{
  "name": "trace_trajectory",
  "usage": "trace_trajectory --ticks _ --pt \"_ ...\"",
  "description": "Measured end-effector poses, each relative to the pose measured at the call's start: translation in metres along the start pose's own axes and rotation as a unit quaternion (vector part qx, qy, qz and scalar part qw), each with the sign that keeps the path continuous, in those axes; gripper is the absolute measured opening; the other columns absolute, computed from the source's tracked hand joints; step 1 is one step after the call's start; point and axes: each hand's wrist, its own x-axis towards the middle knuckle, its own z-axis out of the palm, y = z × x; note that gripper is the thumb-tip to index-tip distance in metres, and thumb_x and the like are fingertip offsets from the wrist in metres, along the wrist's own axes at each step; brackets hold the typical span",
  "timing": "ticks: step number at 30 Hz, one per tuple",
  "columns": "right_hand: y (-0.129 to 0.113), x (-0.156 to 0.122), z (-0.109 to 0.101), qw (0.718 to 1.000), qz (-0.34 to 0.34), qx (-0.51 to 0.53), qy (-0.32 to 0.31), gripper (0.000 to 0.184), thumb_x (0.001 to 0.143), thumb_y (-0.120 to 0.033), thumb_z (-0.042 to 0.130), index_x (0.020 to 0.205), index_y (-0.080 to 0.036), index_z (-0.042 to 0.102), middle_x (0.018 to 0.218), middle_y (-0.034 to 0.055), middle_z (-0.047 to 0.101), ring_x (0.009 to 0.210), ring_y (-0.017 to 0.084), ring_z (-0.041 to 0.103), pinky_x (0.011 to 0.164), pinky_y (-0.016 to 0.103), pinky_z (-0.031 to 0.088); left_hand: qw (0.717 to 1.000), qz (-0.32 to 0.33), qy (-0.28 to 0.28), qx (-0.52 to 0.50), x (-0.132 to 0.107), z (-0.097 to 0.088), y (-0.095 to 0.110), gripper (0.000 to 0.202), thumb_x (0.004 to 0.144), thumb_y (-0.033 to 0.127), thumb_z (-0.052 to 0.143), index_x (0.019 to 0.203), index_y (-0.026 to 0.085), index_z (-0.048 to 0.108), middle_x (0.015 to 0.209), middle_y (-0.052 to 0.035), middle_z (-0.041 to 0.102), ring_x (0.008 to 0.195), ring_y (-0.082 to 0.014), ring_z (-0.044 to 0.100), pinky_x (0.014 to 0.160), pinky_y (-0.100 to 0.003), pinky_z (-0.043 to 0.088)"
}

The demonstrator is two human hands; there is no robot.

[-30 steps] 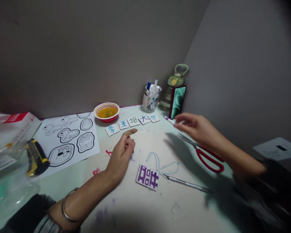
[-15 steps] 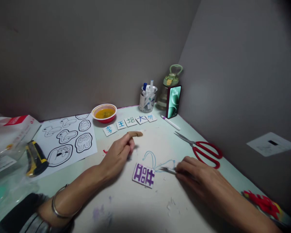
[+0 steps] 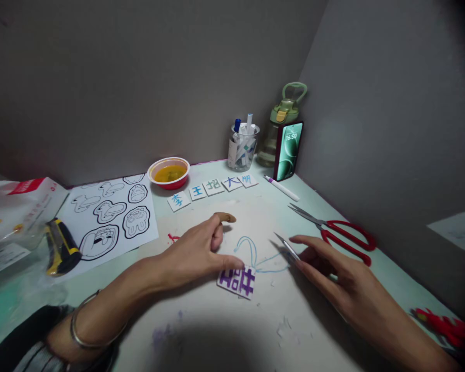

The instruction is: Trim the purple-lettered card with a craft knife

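In the head view, my right hand [image 3: 335, 266] grips a slim silver craft knife [image 3: 289, 248] between thumb and fingers, its pointed blade tilted up and left above the board. A square white tile [image 3: 245, 285] with a purple character lies flat near the middle. The thumb of my left hand [image 3: 199, 238] reaches over the tile's upper edge; whether it touches cannot be told. My left index finger stretches out and the other fingers curl. Light-blue curved lines [image 3: 248, 243] are drawn on the pale board [image 3: 217, 330] between the hands.
Red-handled scissors [image 3: 346, 235] lie at the right. Several lettered tiles [image 3: 214, 186] line the back, by a soup bowl [image 3: 169, 183], marker cup [image 3: 242, 155], phone [image 3: 290, 150], bottle [image 3: 269, 142] and marker [image 3: 282, 188]. A yellow-black utility knife [image 3: 62, 248] rests on printed paper [image 3: 147, 181] at left.
My left thumb has come out over the purple tile's upper edge. My right hand has lifted and opened its grip somewhat, and the knife's tip now points upward. The view has shifted slightly.
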Motion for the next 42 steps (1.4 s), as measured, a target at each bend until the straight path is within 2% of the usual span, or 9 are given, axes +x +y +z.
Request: trace_trajectory --ticks 2,4,7,10,12,15,20,29,42 --pt "-0.005 -0.001 0.000 0.999 0.008 0.045 0.012 0.042 0.095 -0.046 0.054 0.130 -0.024 0.058 0.082 0.0038 0.068 0.072 0.018 0.064 0.062 0.027 0.051 0.996 0.021 -0.079 -0.022 0.000 -0.004 -0.001 0.085 0.072 0.046 0.081 0.143 0.028 0.038 0.090 0.0011 0.051 0.085 -0.0229 0.055 0.077 -0.038 0.045" --pt "-0.011 0.000 0.000 0.996 0.021 0.083 0.019 0.048 0.094 -0.048 0.055 0.135 -0.024 0.056 0.079 0.0025 0.066 0.071 0.017 0.063 0.062 0.026 0.052 0.989 0.073 -0.130 -0.011 -0.002 -0.006 -0.003 0.107 0.065 0.042 0.088 0.152 0.032 0.027 0.105 -0.0019 0.053 0.102 -0.0261 0.054 0.091 -0.041 0.044" --pt "-0.017 0.001 0.002 0.993 0.039 0.109 0.007 0.045 0.091 -0.049 0.057 0.129 -0.024 0.060 0.077 0.0021 0.065 0.071 0.018 0.063 0.062 0.026 0.053 0.979 0.127 -0.155 0.043 -0.004 -0.004 -0.002 0.106 0.068 0.031 0.086 0.154 0.031 0.025 0.120 -0.0055 0.052 0.114 -0.0284 0.048 0.101 -0.042 0.039" --pt "-0.018 0.001 0.005 0.994 0.023 0.103 -0.018 0.032 0.092 -0.046 0.058 0.112 -0.024 0.068 0.084 0.0039 0.067 0.078 0.019 0.066 0.063 0.026 0.054 0.981 0.132 -0.131 0.051 -0.003 0.005 -0.002 0.093 0.075 0.015 0.073 0.154 0.030 0.026 0.116 -0.0047 0.054 0.109 -0.0256 0.050 0.098 -0.040 0.041" --pt "-0.016 0.000 0.005 0.996 -0.011 0.087 -0.020 0.024 0.095 -0.041 0.056 0.108 -0.025 0.068 0.095 0.0051 0.069 0.086 0.020 0.067 0.068 0.026 0.055 0.986 0.132 -0.096 0.027 -0.001 0.013 -0.003 0.091 0.075 0.011 0.068 0.153 0.031 0.026 0.115 -0.0041 0.054 0.107 -0.0245 0.052 0.098 -0.039 0.042" --pt "-0.010 -0.003 0.006 0.997 -0.074 0.036 -0.015 0.021 0.097 -0.033 0.054 0.113 -0.025 0.066 0.102 0.0066 0.069 0.089 0.019 0.067 0.071 0.027 0.056 0.990 0.131 -0.050 0.003 0.002 0.024 -0.008 0.088 0.074 0.011 0.068 0.151 0.028 0.027 0.117 -0.0048 0.056 0.108 -0.0250 0.052 0.099 -0.041 0.041" --pt "-0.004 -0.009 0.008 0.987 -0.151 -0.045 -0.005 0.024 0.099 -0.026 0.051 0.119 -0.025 0.065 0.102 0.0078 0.068 0.088 0.019 0.067 0.069 0.028 0.055 0.989 0.140 -0.047 0.015 0.005 0.028 -0.014 0.087 0.076 0.020 0.073 0.151 0.026 0.028 0.120 -0.0062 0.058 0.109 -0.0276 0.050 0.101 -0.045 0.038" --pt "-0.001 -0.022 0.011 0.975 -0.180 -0.121 0.056 0.023 0.099 -0.022 0.051 0.119 -0.025 0.061 0.101 0.0068 0.062 0.084 0.016 0.063 0.065 0.025 0.052 0.989 0.135 -0.049 0.032 0.006 0.030 -0.015 0.084 0.078 0.017 0.072 0.149 0.028 0.030 0.125 -0.0023 0.062 0.111 -0.0261 0.050 0.102 -0.042 0.035" --pt "0.002 -0.019 0.014 0.971 -0.183 -0.147 0.048 0.025 0.100 -0.025 0.048 0.117 -0.026 0.066 0.101 0.0085 0.064 0.084 0.019 0.065 0.065 0.029 0.053 0.989 0.128 -0.058 0.036 0.007 0.028 -0.015 0.075 0.081 0.024 0.072 0.146 0.030 0.035 0.126 -0.0021 0.063 0.115 -0.0298 0.049 0.103 -0.045 0.035"
